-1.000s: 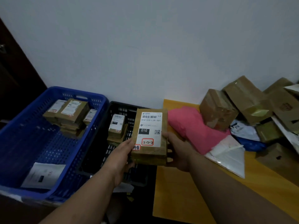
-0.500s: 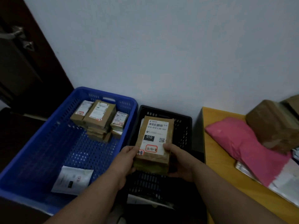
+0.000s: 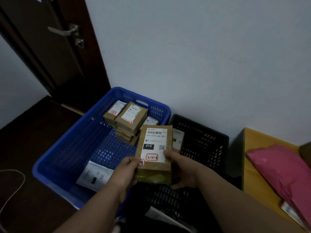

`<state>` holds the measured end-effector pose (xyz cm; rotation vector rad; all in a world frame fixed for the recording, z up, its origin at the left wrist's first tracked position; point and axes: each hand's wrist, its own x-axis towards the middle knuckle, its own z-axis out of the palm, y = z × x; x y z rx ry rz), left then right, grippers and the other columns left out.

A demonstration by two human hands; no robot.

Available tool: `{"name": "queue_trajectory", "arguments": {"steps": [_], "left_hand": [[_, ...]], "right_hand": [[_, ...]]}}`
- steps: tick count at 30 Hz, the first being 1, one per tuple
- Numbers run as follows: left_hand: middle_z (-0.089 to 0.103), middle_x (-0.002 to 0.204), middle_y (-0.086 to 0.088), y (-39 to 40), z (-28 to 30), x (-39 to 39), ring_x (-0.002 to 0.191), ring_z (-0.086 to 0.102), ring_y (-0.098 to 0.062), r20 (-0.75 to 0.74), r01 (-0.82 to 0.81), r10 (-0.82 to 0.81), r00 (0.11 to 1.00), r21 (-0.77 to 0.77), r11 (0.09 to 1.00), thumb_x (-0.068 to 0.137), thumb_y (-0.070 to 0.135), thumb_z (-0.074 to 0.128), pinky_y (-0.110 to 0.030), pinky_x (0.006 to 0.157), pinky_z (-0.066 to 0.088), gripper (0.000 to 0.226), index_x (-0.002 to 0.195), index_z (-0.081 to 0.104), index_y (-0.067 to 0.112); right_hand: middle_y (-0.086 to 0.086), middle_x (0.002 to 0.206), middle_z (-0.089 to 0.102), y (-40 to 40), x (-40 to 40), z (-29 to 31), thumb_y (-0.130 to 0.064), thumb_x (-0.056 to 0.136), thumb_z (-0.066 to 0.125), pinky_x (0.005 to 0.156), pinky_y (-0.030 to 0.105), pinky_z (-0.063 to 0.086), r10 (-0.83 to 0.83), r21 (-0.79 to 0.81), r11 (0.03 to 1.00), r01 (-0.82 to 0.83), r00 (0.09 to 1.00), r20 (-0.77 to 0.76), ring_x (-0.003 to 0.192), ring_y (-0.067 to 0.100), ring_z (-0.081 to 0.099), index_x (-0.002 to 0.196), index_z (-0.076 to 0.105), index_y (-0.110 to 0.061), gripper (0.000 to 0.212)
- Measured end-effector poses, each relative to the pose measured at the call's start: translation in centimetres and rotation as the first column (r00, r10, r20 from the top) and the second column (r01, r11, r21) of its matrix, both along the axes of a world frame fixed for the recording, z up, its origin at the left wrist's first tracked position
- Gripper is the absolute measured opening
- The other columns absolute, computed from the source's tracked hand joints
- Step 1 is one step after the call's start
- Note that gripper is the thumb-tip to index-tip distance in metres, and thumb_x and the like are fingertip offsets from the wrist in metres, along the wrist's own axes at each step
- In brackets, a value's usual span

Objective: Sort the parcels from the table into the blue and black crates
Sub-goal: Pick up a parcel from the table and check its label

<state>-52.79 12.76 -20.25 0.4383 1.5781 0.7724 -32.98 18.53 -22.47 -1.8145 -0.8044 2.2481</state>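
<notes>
Parcel (image 3: 154,153) held in both hands above the seam between the two crates.

The left hand (image 3: 125,172) grips its left edge and the right hand (image 3: 180,170) grips its right edge, label facing up. It hangs between the blue crate (image 3: 70,158), which already holds a stack of brown boxes (image 3: 129,120), and the black crate (image 3: 207,143). The step looks like reading the label; next, choose a crate and lower it in. More parcels wait on the counter (image 3: 252,174).

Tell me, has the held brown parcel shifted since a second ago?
Yes. The brown parcel went left, from the table's edge to the seam between the blue crate and black crate.
</notes>
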Motion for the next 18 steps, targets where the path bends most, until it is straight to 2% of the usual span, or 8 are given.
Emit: {"name": "queue_trajectory", "arguments": {"steps": [2,5,7,10,12,15,18], "left_hand": [[0.072,0.099,-0.005,0.1,-0.3,-1.5,0.083,0.064,-0.018,0.001,-0.012,0.012,1.000,-0.016,1.000,0.098,0.031,0.055,-0.035,0.078,0.051,0.016,0.098,0.059,0.016],[0.072,0.101,-0.004,1.3,-1.1,-4.6,0.091,0.066,-0.018,0.017,-0.029,0.029,0.999,-0.039,0.999,0.097,0.033,0.056,-0.034,0.075,0.055,0.019,0.103,0.060,0.016],[0.073,0.103,-0.003,2.5,-1.9,-7.3,0.096,0.067,-0.019,0.026,-0.024,0.025,0.999,-0.053,0.998,0.097,0.035,0.057,-0.036,0.081,0.056,0.020,0.104,0.061,0.017],[0.072,0.106,-0.005,4.7,-2.8,-12.1,0.098,0.066,-0.020,0.025,0.002,0.000,1.000,-0.067,0.998,0.097,0.034,0.057,-0.039,0.088,0.055,0.022,0.110,0.062,0.017],[0.070,0.106,-0.005,6.2,-3.3,-15.6,0.097,0.065,-0.019,0.000,0.018,-0.018,1.000,-0.072,0.997,0.098,0.032,0.056,-0.037,0.084,0.054,0.021,0.111,0.061,0.017],[0.068,0.106,-0.005,8.0,-4.3,-20.9,0.096,0.064,-0.019,-0.045,0.033,-0.037,0.998,-0.087,0.996,0.098,0.033,0.055,-0.034,0.078,0.053,0.019,0.112,0.059,0.021],[0.066,0.111,-0.005,9.7,-5.7,-24.6,0.099,0.064,-0.021,-0.074,0.070,-0.079,0.994,-0.112,0.991,0.097,0.034,0.057,-0.039,0.086,0.054,0.025,0.118,0.058,0.020]], "right_hand": [[0.005,0.125,0.065,0.5,-1.5,0.0,-0.064,0.052,0.083,0.096,0.057,0.044,0.040,-0.006,0.999,-0.040,0.999,0.002,0.114,0.030,0.060,0.128,0.057,-0.032,0.087],[0.006,0.128,0.062,1.9,-4.3,-0.3,-0.062,0.040,0.088,0.095,0.056,0.045,0.082,-0.009,0.997,-0.082,0.997,0.004,0.116,0.031,0.058,0.133,0.052,-0.032,0.104],[0.007,0.130,0.060,2.9,-6.8,-0.6,-0.060,0.039,0.090,0.094,0.057,0.045,0.074,-0.019,0.997,-0.074,0.997,-0.004,0.117,0.032,0.056,0.135,0.050,-0.031,0.108],[0.008,0.131,0.059,4.2,-11.5,-1.7,-0.056,0.052,0.088,0.100,0.060,0.042,0.018,-0.051,0.999,-0.019,1.000,-0.012,0.119,0.032,0.054,0.135,0.051,-0.029,0.094],[0.008,0.130,0.059,5.2,-15.1,-2.8,-0.053,0.062,0.084,0.104,0.062,0.040,-0.015,-0.069,0.997,0.014,1.000,-0.019,0.120,0.032,0.054,0.133,0.052,-0.028,0.082],[0.009,0.131,0.058,6.5,-20.5,-4.3,-0.052,0.070,0.080,0.104,0.061,0.040,-0.050,-0.088,0.995,0.048,0.998,-0.027,0.119,0.033,0.054,0.136,0.049,-0.029,0.076],[0.009,0.131,0.057,7.2,-24.2,-5.2,-0.049,0.081,0.072,0.107,0.060,0.038,-0.109,-0.105,0.989,0.105,0.994,-0.028,0.118,0.034,0.054,0.137,0.047,-0.030,0.064]]}}
